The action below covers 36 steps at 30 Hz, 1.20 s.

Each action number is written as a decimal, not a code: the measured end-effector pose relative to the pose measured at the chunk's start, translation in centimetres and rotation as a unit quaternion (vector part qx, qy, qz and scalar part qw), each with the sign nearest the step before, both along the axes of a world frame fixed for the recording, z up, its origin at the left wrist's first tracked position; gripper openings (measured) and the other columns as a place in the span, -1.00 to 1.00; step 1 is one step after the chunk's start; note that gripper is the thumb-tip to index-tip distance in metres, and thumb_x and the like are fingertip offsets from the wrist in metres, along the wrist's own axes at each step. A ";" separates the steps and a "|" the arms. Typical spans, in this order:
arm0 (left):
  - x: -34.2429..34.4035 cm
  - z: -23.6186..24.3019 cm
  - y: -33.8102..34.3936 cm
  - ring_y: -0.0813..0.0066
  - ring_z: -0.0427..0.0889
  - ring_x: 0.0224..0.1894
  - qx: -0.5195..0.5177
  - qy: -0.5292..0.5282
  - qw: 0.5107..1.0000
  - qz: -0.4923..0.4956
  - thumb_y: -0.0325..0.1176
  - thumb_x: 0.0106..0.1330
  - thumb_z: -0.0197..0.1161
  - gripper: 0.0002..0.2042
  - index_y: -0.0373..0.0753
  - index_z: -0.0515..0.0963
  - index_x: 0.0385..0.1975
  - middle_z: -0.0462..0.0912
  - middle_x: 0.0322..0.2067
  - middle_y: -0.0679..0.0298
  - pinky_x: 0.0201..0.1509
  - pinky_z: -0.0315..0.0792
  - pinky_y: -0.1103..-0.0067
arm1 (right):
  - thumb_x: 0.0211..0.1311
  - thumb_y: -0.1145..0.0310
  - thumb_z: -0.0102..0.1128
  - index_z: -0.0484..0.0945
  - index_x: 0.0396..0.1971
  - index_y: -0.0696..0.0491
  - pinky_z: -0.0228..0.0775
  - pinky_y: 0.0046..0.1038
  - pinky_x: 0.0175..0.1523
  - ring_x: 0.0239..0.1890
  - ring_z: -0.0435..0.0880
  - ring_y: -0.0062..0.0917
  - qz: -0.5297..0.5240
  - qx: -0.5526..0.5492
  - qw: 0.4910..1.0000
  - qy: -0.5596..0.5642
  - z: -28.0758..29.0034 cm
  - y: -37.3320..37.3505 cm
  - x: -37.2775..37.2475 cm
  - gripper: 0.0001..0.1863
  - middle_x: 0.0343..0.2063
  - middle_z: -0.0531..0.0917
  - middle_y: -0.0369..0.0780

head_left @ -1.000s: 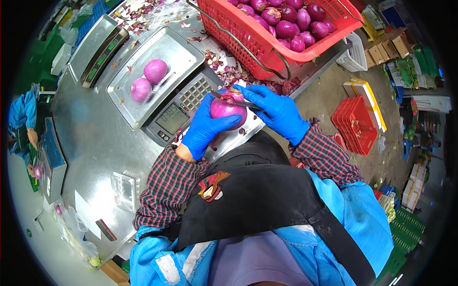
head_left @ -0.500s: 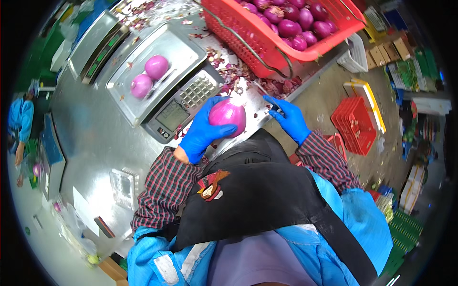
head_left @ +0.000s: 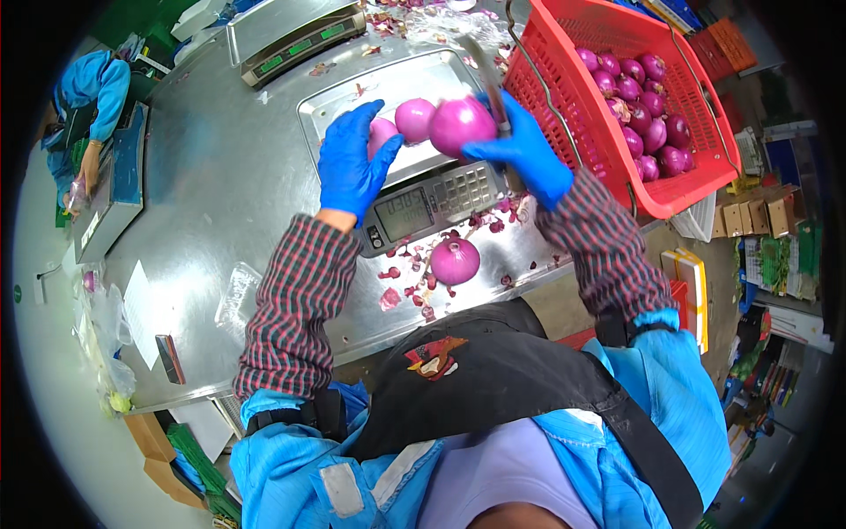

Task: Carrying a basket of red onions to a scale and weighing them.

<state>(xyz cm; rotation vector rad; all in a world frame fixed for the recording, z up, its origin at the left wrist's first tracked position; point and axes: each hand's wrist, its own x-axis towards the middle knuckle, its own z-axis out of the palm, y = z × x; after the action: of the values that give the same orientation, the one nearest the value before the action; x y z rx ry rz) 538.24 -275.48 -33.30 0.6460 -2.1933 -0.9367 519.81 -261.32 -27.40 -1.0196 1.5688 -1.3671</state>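
Note:
My left hand (head_left: 352,159), in a blue glove, curves round a red onion (head_left: 380,135) on the scale's steel tray (head_left: 324,106), partly hiding it. Another onion (head_left: 414,118) sits beside it. My gloved right hand (head_left: 526,154) grips an upright knife (head_left: 481,67); its thumb and fingers are also against a larger, shiny onion (head_left: 463,128) over the tray's right part. The scale's keypad and display (head_left: 401,212) show below the tray. A further onion (head_left: 455,260) lies on the steel table (head_left: 203,194) in front of the scale, among scattered skins.
A red basket of onions (head_left: 696,189) stands at right, a second scale (head_left: 304,55) at the back. A co-worker in blue (head_left: 97,97) handles something at far left beside a metal box (head_left: 110,194). A plastic container (head_left: 236,295) and paper (head_left: 139,313) lie near the left edge.
Both hands have moved forward to the tray. The onion previously in my left hand has left it, and that hand is round another. An onion now shows before the scale. The view has shifted.

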 end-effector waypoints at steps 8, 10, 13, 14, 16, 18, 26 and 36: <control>0.7 -5.1 -3.4 0.30 0.30 0.09 -0.132 -0.148 0.979 0.043 0.02 -0.12 0.29 -0.47 0.00 0.43 -0.10 0.45 -0.11 0.35 0.26 -0.32 0.04 | -0.40 0.30 0.45 0.34 0.09 -0.08 0.31 -0.43 0.12 0.00 0.49 -0.39 0.258 0.005 0.865 0.430 -2.0 -15.6 -1.3 -0.16 -0.03 0.50 -0.21; 1.2 -5.4 -3.0 0.31 0.32 0.07 -0.122 -0.124 0.983 0.053 -0.01 -0.13 0.30 -0.48 0.00 0.43 -0.11 0.45 -0.13 0.36 0.26 -0.30 0.04 | -0.40 0.31 0.44 0.33 0.10 -0.10 0.30 -0.43 0.13 0.00 0.49 -0.40 0.285 0.039 0.857 0.428 -3.5 -17.1 -1.3 -0.15 -0.01 0.50 -0.22; 2.6 -6.1 -2.7 0.30 0.34 0.05 -0.122 -0.087 0.985 0.084 -0.03 -0.13 0.32 -0.51 0.00 0.43 -0.14 0.46 -0.14 0.34 0.26 -0.24 0.07 | -0.40 0.34 0.43 0.27 0.16 -0.17 0.28 -0.43 0.14 0.01 0.48 -0.42 0.339 0.079 0.840 0.416 -4.7 -17.9 -1.0 -0.09 0.01 0.48 -0.24; 3.1 -6.6 -2.9 0.30 0.34 0.04 -0.109 -0.060 0.988 0.094 -0.05 -0.11 0.32 -0.52 0.00 0.43 -0.15 0.46 -0.15 0.33 0.24 -0.20 0.08 | -0.40 0.28 0.44 0.29 0.15 -0.17 0.31 -0.41 0.10 -0.04 0.51 -0.39 0.325 0.042 0.854 0.405 -4.9 -17.8 -1.6 -0.11 -0.02 0.50 -0.22; 4.4 -6.4 -3.1 0.28 0.38 -0.01 -0.094 -0.020 0.989 0.109 -0.10 -0.08 0.32 -0.55 -0.04 0.43 -0.15 0.47 -0.17 0.30 0.18 -0.03 0.15 | -0.31 0.22 0.43 0.30 0.14 -0.17 0.44 -0.42 -0.09 -0.11 0.54 -0.42 0.294 -0.002 0.884 0.363 -4.8 -17.1 -2.9 -0.17 -0.05 0.53 -0.21; 6.0 -6.1 -3.3 0.26 0.42 -0.08 -0.090 -0.010 0.988 0.123 -0.24 -0.06 0.33 -0.60 -0.12 0.46 -0.16 0.50 -0.20 0.25 0.06 0.20 0.36 | -0.18 0.28 0.36 0.38 0.08 -0.16 0.38 -0.64 -0.50 -0.40 0.52 -0.61 0.215 0.082 0.934 0.274 -3.0 -14.8 -3.1 -0.32 -0.11 0.54 -0.27; 7.9 -4.5 -6.0 0.24 0.49 -0.13 -0.109 -0.012 0.984 0.140 -0.35 0.06 0.22 -0.69 -0.09 0.51 -0.13 0.55 -0.21 0.21 -0.01 0.33 0.46 | -0.06 0.37 0.30 0.54 -0.13 0.01 0.14 -0.77 -0.66 -0.74 0.29 -0.83 0.050 0.081 0.994 0.055 -4.4 -6.9 -5.1 -0.60 -0.30 0.59 -0.31; 0.0 -5.2 -10.3 0.24 0.54 -0.11 -0.069 0.053 0.996 0.016 -0.48 0.12 0.14 -0.69 -0.10 0.51 -0.10 0.56 -0.16 0.16 -0.02 0.39 0.49 | -0.15 0.30 0.39 0.57 -0.14 -0.08 0.14 -0.71 -0.67 -0.73 0.26 -0.80 0.023 0.068 0.995 0.072 -6.7 -7.7 -2.1 -0.56 -0.63 0.46 -0.40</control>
<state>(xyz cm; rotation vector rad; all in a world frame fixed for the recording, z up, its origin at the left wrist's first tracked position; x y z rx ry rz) 538.24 -285.81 -38.54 0.5522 -2.1244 -0.7779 517.70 -268.98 -34.12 -1.0843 1.7076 -1.1605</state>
